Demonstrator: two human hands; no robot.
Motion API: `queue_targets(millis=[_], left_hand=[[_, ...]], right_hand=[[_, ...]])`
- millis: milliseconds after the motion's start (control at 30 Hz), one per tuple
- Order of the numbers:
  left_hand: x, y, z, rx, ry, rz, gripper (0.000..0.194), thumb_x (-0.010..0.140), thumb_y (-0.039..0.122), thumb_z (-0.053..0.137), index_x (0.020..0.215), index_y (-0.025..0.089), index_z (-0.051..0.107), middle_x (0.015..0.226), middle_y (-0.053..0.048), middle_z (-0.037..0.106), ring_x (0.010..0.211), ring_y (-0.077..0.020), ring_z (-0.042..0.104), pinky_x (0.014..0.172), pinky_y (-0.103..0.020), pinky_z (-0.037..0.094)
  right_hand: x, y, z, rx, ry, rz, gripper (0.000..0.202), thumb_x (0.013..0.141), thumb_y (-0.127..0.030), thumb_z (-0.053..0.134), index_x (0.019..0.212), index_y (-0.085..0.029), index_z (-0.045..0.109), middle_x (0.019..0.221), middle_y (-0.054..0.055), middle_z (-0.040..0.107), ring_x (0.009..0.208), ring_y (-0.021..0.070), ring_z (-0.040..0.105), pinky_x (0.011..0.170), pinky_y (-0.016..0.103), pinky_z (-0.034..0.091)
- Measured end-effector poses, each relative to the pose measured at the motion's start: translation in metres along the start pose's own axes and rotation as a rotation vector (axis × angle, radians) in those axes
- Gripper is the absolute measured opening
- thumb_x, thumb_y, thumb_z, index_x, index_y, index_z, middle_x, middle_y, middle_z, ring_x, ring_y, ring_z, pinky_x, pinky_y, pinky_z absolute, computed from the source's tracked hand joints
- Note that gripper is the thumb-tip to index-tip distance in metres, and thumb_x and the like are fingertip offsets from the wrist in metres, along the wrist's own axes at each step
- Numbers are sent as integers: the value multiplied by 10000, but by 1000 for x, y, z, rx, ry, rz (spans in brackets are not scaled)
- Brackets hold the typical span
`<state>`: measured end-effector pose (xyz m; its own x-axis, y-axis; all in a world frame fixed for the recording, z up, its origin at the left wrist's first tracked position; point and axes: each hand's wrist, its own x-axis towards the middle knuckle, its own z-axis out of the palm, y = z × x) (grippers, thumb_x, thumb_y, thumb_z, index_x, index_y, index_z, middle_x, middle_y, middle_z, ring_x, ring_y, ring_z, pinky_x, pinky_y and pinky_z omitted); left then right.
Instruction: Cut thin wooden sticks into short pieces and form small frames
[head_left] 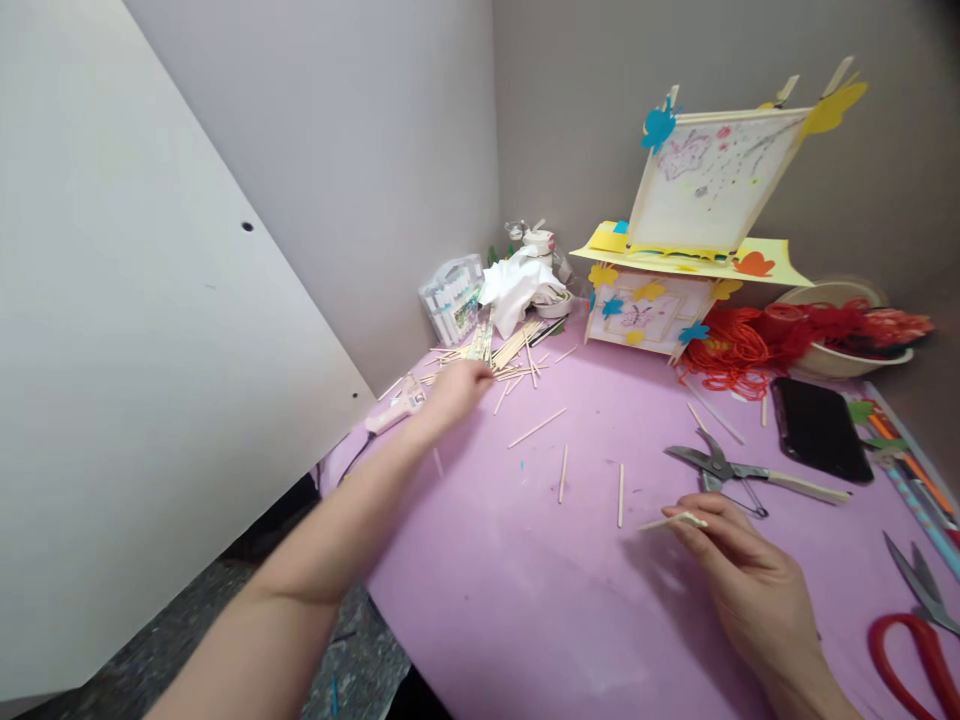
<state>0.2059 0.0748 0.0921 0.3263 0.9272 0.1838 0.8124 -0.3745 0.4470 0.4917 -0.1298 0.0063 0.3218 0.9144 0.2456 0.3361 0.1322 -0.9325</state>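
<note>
My right hand is closed in a pinch on a thin wooden stick, held above the table with its tip pointing left. A pale end shows at the fingertips; whether it is a second piece I cannot tell. My left hand stretches out to the pile of thin wooden sticks at the back. Its fingers look curled together at the pile's near edge, and what they hold, if anything, is hidden. Loose single sticks lie between the hands, two of them upright in view near the middle.
A purple table carries pruning shears, a black phone, red-handled scissors and a pink glue gun. Behind stand a decorated stick-and-paper model, red yarn, a marker case and white tissue. Walls enclose the back.
</note>
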Motion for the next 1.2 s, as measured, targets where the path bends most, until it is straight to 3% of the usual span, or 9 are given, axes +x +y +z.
queue_targets(millis=[67,167,333,500,567,667,767,900,1200], left_hand=[[29,-33,-21,301,-92,-236,176,767,160,551,815,168,720,906,-103,708,843,-214,615,773,-283,435],[55,-62,-26,410,-123,-349,109,670,135,634,745,109,709,840,-162,703,840,-254,624,728,-282,431],[66,-69,-12,437,-127,-391,100,593,107,683,689,81,681,832,-207,693,827,-297,641,685,-286,437],[39,-35,-29,342,-3,-309,137,739,181,562,804,110,660,908,-150,692,859,-245,626,734,-289,441],[10,-5,-24,-21,126,-142,143,776,229,544,854,139,624,869,-87,690,780,-181,615,706,-263,449],[-44,45,11,-646,-58,25,155,801,294,562,850,148,582,839,-64,676,705,-133,605,656,-242,475],[-85,82,56,-1026,-199,-32,287,763,292,633,1011,156,586,827,-57,680,752,-147,634,675,-251,493],[-105,96,87,-1014,-261,-69,157,743,239,655,870,151,679,889,-71,704,864,-179,650,813,-287,490],[-123,84,104,-651,-142,123,168,798,208,604,928,215,711,898,-43,694,855,-175,631,829,-285,471]], right_hand=[[0,1,0,-12,-24,-8,124,764,-350,676,870,-323,733,943,40,590,875,199,574,675,281,469],[1,0,0,-15,-45,-17,113,767,-355,670,837,-297,737,909,51,591,849,202,578,673,287,477],[2,-3,0,-16,-57,-7,132,779,-356,659,844,-276,740,902,57,587,848,196,575,675,281,480],[4,-14,-1,31,-88,30,133,794,-357,649,802,-252,731,881,54,596,860,187,576,719,284,482],[5,-19,-2,48,-95,48,151,795,-367,647,794,-240,729,870,58,609,865,191,582,735,293,486],[6,-25,-2,91,-95,62,169,797,-376,643,785,-226,721,869,61,638,873,195,595,765,307,491],[6,-31,1,106,-101,77,189,787,-387,648,775,-211,714,885,65,666,864,198,610,770,313,492],[7,-39,14,91,-146,71,205,780,-383,640,760,-194,717,833,52,674,799,183,609,689,284,478],[0,-21,43,124,-166,41,157,769,-321,654,800,-184,724,813,35,678,779,159,616,705,270,470]])
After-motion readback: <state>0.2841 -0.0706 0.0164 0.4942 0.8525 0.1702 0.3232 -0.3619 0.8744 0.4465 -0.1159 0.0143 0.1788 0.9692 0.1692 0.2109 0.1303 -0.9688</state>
